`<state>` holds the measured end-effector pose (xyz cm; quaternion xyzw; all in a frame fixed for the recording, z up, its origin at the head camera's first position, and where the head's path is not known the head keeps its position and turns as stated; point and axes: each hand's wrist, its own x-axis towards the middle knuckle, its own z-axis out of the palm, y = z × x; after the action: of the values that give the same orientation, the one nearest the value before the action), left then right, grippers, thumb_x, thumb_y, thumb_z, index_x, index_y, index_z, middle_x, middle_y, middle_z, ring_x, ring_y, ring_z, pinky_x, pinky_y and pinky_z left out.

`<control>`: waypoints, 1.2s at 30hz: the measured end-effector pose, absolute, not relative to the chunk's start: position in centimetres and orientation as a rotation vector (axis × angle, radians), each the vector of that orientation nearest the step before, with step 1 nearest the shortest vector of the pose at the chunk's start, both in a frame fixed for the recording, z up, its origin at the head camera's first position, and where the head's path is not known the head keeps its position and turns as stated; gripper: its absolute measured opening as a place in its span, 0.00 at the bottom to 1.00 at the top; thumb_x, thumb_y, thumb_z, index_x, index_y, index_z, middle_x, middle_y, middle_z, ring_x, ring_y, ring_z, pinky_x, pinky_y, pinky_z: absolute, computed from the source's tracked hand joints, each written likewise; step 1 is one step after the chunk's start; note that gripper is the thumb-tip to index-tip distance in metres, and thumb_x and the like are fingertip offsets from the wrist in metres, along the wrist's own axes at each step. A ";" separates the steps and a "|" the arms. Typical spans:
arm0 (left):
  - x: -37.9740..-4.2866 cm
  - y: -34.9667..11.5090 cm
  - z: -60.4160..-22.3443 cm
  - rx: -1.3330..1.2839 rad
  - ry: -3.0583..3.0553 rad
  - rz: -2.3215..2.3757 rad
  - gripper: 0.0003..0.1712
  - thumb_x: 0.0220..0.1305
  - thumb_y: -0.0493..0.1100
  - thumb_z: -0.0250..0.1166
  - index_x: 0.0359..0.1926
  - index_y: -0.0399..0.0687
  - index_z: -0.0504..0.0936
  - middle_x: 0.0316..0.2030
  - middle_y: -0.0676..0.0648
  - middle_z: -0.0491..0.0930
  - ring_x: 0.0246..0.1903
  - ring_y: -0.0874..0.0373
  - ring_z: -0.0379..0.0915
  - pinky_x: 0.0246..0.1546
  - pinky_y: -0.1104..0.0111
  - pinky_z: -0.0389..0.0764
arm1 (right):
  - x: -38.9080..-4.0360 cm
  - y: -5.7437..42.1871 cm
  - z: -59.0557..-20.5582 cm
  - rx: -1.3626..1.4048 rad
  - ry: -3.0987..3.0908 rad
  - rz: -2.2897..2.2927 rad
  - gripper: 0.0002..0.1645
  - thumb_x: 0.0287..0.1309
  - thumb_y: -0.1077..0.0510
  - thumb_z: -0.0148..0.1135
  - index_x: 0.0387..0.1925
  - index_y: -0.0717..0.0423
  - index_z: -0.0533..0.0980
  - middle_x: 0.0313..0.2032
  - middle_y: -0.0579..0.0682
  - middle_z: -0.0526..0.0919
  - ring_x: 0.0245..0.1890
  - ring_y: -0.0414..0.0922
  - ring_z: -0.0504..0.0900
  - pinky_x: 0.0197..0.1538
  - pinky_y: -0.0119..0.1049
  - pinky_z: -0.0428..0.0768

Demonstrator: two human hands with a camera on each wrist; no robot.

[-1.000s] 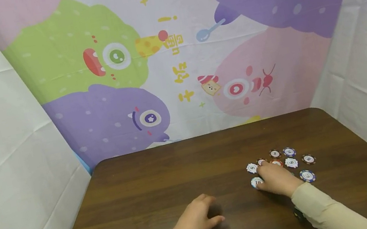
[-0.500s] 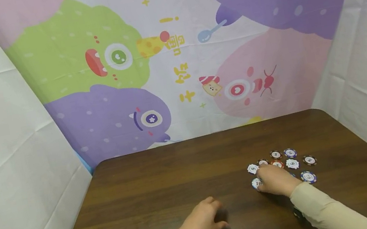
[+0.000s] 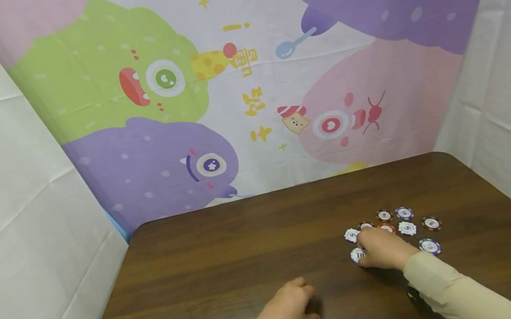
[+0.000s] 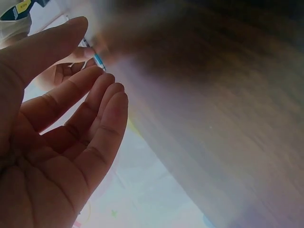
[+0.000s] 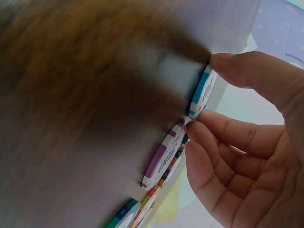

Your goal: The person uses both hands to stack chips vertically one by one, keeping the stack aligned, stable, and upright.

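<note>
My right hand (image 3: 385, 248) is at the left side of the group of poker chips on the table. Its thumb and index finger pinch the edges of a blue-and-white poker chip (image 5: 202, 92) printed with 10, which lies flat on the tabletop. A purple-and-white chip (image 5: 161, 159) sits just beside those fingertips in the right wrist view. Left of the chips, my left hand (image 3: 285, 314) hovers low over the table, fingers loosely bent and holding nothing; its palm (image 4: 52, 180) is bare in the left wrist view.
Around the right hand lie several more chips, among them a white one (image 3: 351, 235), another white one (image 3: 407, 228), a black-edged one (image 3: 431, 223) and a blue-edged one (image 3: 429, 247). The brown wooden table (image 3: 212, 264) ends at a cartoon-printed cloth (image 3: 256, 165).
My left hand has drifted slightly right and toward the near edge, its fingers bending a little more. The right hand has stayed at the same chip, its fingers drawing slightly closer around it.
</note>
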<state>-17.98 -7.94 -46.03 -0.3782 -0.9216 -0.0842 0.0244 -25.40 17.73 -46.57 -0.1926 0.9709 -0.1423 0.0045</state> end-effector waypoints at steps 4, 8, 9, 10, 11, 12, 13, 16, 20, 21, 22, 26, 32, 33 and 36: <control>-17.9 -7.9 -46.2 -1.166 -2.861 -0.261 0.19 0.44 0.48 0.73 0.39 0.48 0.81 0.35 0.55 0.77 0.34 0.67 0.72 0.37 0.77 0.74 | -25.1 17.6 -46.4 -0.594 3.036 -0.473 0.18 0.33 0.57 0.68 0.10 0.50 0.65 0.13 0.41 0.61 0.16 0.40 0.60 0.21 0.35 0.59; -17.8 -7.9 -46.3 -1.161 -2.867 -0.234 0.20 0.43 0.49 0.73 0.39 0.50 0.81 0.36 0.56 0.77 0.35 0.66 0.73 0.38 0.76 0.74 | -24.7 17.4 -46.2 -0.618 3.036 -0.483 0.18 0.34 0.56 0.68 0.10 0.50 0.64 0.13 0.41 0.61 0.16 0.40 0.60 0.21 0.35 0.58; -17.8 -7.9 -46.4 -1.162 -2.865 -0.222 0.20 0.43 0.49 0.73 0.39 0.50 0.81 0.36 0.56 0.77 0.35 0.66 0.72 0.38 0.76 0.74 | -24.6 17.3 -46.1 -0.629 3.036 -0.484 0.18 0.34 0.56 0.68 0.10 0.49 0.64 0.13 0.41 0.61 0.16 0.39 0.59 0.21 0.35 0.58; -17.7 -7.9 -46.4 -1.163 -2.864 -0.214 0.20 0.43 0.49 0.73 0.39 0.51 0.81 0.36 0.56 0.77 0.35 0.66 0.72 0.38 0.76 0.74 | -24.5 17.2 -46.1 -0.642 3.036 -0.480 0.18 0.34 0.56 0.68 0.10 0.49 0.64 0.13 0.40 0.61 0.16 0.39 0.59 0.21 0.35 0.58; -17.7 -7.9 -46.4 -1.163 -2.863 -0.207 0.20 0.42 0.49 0.73 0.40 0.51 0.82 0.35 0.56 0.76 0.35 0.66 0.72 0.38 0.75 0.74 | -24.4 17.2 -46.1 -0.654 3.037 -0.475 0.18 0.34 0.56 0.69 0.10 0.49 0.65 0.13 0.40 0.62 0.16 0.39 0.60 0.20 0.34 0.58; -17.7 -7.9 -46.4 -1.165 -2.864 -0.207 0.20 0.42 0.49 0.73 0.40 0.51 0.82 0.35 0.56 0.76 0.35 0.66 0.72 0.38 0.75 0.74 | -24.2 17.1 -46.0 -0.669 3.037 -0.470 0.18 0.34 0.55 0.69 0.10 0.48 0.65 0.13 0.40 0.62 0.16 0.39 0.60 0.20 0.34 0.58; -17.7 -7.9 -46.5 -1.166 -2.864 -0.208 0.20 0.42 0.49 0.73 0.40 0.51 0.82 0.35 0.57 0.76 0.35 0.66 0.72 0.38 0.75 0.74 | -24.1 17.0 -46.0 -0.686 3.036 -0.465 0.18 0.34 0.55 0.69 0.10 0.48 0.65 0.13 0.39 0.62 0.16 0.38 0.59 0.20 0.34 0.58; -17.6 -7.9 -46.5 -1.170 -2.861 -0.216 0.20 0.42 0.50 0.73 0.40 0.52 0.82 0.35 0.57 0.76 0.35 0.66 0.72 0.38 0.75 0.74 | -23.7 16.7 -45.9 -0.739 3.036 -0.446 0.17 0.34 0.54 0.69 0.11 0.48 0.66 0.13 0.38 0.62 0.15 0.37 0.59 0.20 0.33 0.58; -17.7 -8.0 -46.6 -1.168 -2.852 -0.254 0.20 0.43 0.50 0.73 0.40 0.52 0.82 0.35 0.57 0.77 0.36 0.66 0.72 0.39 0.75 0.74 | -23.3 16.4 -45.7 -0.817 3.020 -0.445 0.16 0.36 0.52 0.69 0.14 0.49 0.68 0.14 0.37 0.63 0.16 0.36 0.59 0.21 0.32 0.59; -17.7 -8.1 -46.6 -1.164 -2.850 -0.269 0.20 0.43 0.50 0.73 0.40 0.51 0.82 0.35 0.57 0.77 0.36 0.66 0.72 0.39 0.75 0.74 | -23.2 16.3 -45.7 -0.834 3.011 -0.451 0.15 0.36 0.52 0.69 0.14 0.49 0.69 0.14 0.37 0.63 0.16 0.36 0.59 0.21 0.32 0.59; -17.7 -8.1 -46.6 -1.159 -2.850 -0.287 0.19 0.43 0.50 0.73 0.39 0.51 0.82 0.35 0.57 0.77 0.36 0.66 0.72 0.39 0.75 0.74 | -23.1 16.2 -45.7 -0.858 3.006 -0.454 0.15 0.37 0.52 0.69 0.15 0.49 0.69 0.14 0.37 0.63 0.16 0.36 0.59 0.21 0.32 0.59; -17.7 -8.2 -46.5 -1.131 -2.854 -0.342 0.19 0.44 0.50 0.72 0.39 0.50 0.81 0.35 0.56 0.76 0.35 0.67 0.72 0.38 0.75 0.73 | -22.6 15.7 -45.9 -0.954 3.002 -0.456 0.14 0.37 0.52 0.69 0.17 0.49 0.70 0.17 0.37 0.65 0.18 0.35 0.60 0.21 0.31 0.61; -17.8 -8.2 -46.5 -1.110 -2.875 -0.356 0.21 0.45 0.51 0.72 0.41 0.49 0.81 0.36 0.56 0.76 0.35 0.67 0.72 0.38 0.75 0.74 | -21.7 14.6 -45.9 -1.166 3.025 -0.477 0.13 0.33 0.52 0.70 0.18 0.51 0.72 0.21 0.38 0.68 0.19 0.34 0.63 0.23 0.30 0.65; -17.8 -8.2 -46.5 -1.107 -2.879 -0.358 0.22 0.45 0.51 0.72 0.41 0.48 0.81 0.36 0.56 0.76 0.36 0.66 0.72 0.38 0.75 0.74 | -21.6 14.4 -45.9 -1.178 3.017 -0.486 0.13 0.33 0.52 0.70 0.19 0.51 0.72 0.21 0.38 0.68 0.19 0.34 0.63 0.23 0.30 0.65; -17.8 -8.3 -46.6 -1.103 -2.875 -0.365 0.22 0.44 0.51 0.72 0.41 0.48 0.81 0.36 0.56 0.76 0.36 0.66 0.73 0.38 0.74 0.74 | -21.3 13.8 -45.7 -1.178 2.964 -0.495 0.13 0.35 0.52 0.70 0.21 0.51 0.73 0.22 0.39 0.69 0.20 0.33 0.63 0.24 0.29 0.65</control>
<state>-17.77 -8.28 -46.57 -0.3556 -0.9270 -0.1177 0.0204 -21.25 13.84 -45.71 -0.3646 0.9175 -0.1533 -0.0430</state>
